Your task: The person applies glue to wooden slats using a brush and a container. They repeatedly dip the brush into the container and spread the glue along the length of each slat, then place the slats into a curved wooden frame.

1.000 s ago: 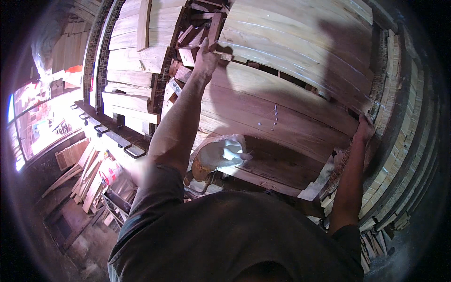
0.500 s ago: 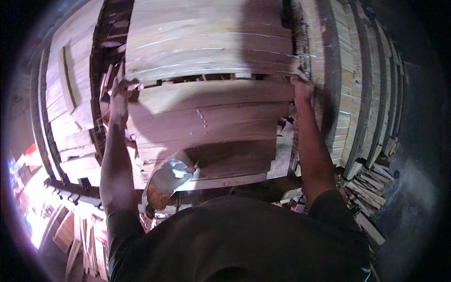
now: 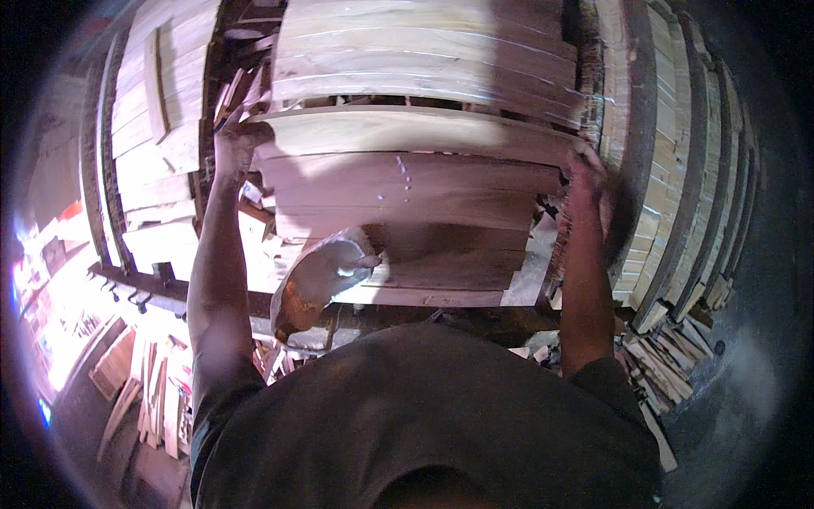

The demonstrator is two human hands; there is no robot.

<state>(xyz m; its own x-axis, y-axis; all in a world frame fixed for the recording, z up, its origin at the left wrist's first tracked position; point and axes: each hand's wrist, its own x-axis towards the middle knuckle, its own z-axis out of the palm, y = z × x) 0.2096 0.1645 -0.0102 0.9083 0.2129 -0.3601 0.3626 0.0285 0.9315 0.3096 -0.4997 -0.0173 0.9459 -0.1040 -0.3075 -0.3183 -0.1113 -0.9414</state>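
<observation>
The person's left hand (image 3: 237,148) grasps the left end of a pale plank (image 3: 381,129), and the right hand (image 3: 587,174) grasps its right end; the plank lies between the two hands, its long axis running crosswise from one to the other, so that one end points out past each side of the person's body; its edges look bowed through the wide lens, and it runs roughly parallel to the joined boards (image 3: 407,55) just beyond the hands, with a dark, broken gap along its far edge; nearer the body than the hands, and between the forearms, lie darker boards (image 3: 458,191) set the same way, with a few white specks (image 3: 407,178) on them; a rust-brown vessel, pale inside (image 3: 335,257), sits below and to the right of the left hand, on the near side of those boards; small wood offcuts (image 3: 237,89) lie just beyond the left hand, and a narrow stick (image 3: 157,85) farther to its left points away from the person, across the plank's direction; to the right of the right hand, pale strips of wood (image 3: 653,199) stand in rows between dark bars (image 3: 638,127).
</observation>
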